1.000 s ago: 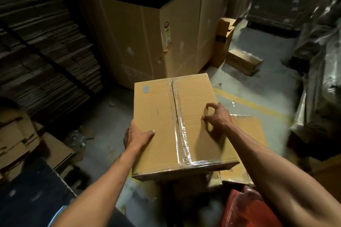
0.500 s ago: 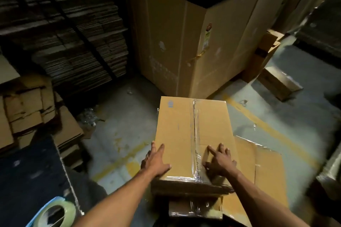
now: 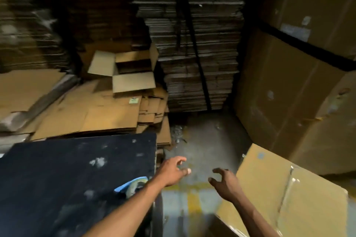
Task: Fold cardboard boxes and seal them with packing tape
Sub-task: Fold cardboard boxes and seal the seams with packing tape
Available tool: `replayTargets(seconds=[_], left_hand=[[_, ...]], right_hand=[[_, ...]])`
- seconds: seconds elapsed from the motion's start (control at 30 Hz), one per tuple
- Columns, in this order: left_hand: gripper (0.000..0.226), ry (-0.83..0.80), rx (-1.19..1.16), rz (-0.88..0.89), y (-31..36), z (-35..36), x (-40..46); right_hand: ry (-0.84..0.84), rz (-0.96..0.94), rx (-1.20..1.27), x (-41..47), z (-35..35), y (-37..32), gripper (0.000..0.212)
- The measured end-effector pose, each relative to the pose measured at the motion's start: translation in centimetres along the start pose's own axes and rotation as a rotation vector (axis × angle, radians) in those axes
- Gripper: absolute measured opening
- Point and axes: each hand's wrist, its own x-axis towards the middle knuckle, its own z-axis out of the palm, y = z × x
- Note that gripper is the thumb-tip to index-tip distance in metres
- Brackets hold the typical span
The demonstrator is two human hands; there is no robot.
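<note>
1. Left hand [image 3: 172, 172] and right hand [image 3: 224, 183] hover over the concrete floor [image 3: 202, 146], fingers loosely spread and curled, holding nothing.
2. Sealed cardboard box [image 3: 285, 184] sits near right, just beside the right hand, not touched; clear tape [image 3: 290, 177] runs along its top seam, small blue mark near its far corner.
3. Tape roll [image 3: 133, 185] lies on the dark table [image 3: 67, 179] near left, partly hidden by the left forearm.
4. Flat cardboard sheets [image 3: 96, 115] piled far left, an open box [image 3: 127, 71] on top.
5. Strapped stack of flattened cartons [image 3: 192, 44] far centre; big cartons [image 3: 300, 82] at right.
</note>
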Motion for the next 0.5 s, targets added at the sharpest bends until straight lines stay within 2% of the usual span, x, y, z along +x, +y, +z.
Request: replayTargets(seconds=[0.1, 0.3, 0.5], left_hand=[[0.049, 0.156, -0.096, -0.044, -3.9, -6.9, -0.7], [0.036, 0.347, -0.269, -0.136, -15.0, -20.3, -0.2], [0.028, 0.403, -0.489, -0.176, -26.1, -33.1, 4.4]], right_hand=[[-0.039, -0.166, -0.021, 2.2, 1.0, -8.4, 0.046], [-0.111, -0.383, 0.004, 7.8, 5.0, -26.1, 0.04], [-0.181, -0.364, 0.168, 17.0, 10.2, -40.5, 0.027]])
